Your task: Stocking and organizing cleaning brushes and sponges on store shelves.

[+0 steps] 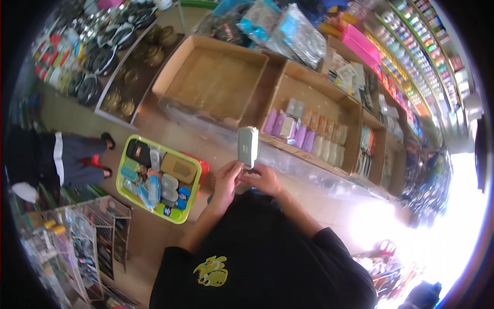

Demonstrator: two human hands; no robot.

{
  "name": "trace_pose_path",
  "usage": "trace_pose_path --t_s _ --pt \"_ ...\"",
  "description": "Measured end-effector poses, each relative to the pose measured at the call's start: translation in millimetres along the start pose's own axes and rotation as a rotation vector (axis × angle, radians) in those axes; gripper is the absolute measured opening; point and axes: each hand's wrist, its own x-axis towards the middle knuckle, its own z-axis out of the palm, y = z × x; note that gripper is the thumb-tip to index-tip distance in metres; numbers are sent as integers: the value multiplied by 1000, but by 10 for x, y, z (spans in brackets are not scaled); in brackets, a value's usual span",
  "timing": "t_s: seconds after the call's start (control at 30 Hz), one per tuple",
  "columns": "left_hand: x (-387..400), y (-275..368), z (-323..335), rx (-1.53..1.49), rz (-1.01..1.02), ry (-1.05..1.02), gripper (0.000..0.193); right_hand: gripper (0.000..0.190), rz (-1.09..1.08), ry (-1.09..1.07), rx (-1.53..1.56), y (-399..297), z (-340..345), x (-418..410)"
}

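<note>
A grey-green brush with pale bristles along one side stands upright before my chest, a small label on its face. My left hand pinches its lower end between thumb and fingers. My right hand meets it there, its fingertips also closed around the low end; exactly where they grip is partly hidden. Beyond the brush, a cardboard box holds rows of purple, brown, cream and grey pieces, perhaps similar brushes. A lime-green plastic basket on the floor at my left contains brushes, boxes and other small goods.
A shallow cardboard box adjoins the goods box. Brass pots stand on a display table at the left. A person is farther left, near a wire rack. Stocked shelves curve along the right.
</note>
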Motion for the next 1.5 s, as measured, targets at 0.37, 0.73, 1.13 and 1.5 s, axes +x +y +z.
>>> trace_pose_path --t_s 0.37,0.73,1.13,1.5 --pt "94 -1000 1179 165 -194 -86 16 51 -46 265 188 868 -1140 -658" --pt "730 -1408 1445 315 -113 151 20 20 88 167 278 1385 -1633 -657" --pt "2333 -1298 1341 214 -120 158 20 31 215 164 224 1895 -1926 521" --pt "3905 -1360 1213 721 -301 225 20 43 452 205 -173 2329 -1824 1405"
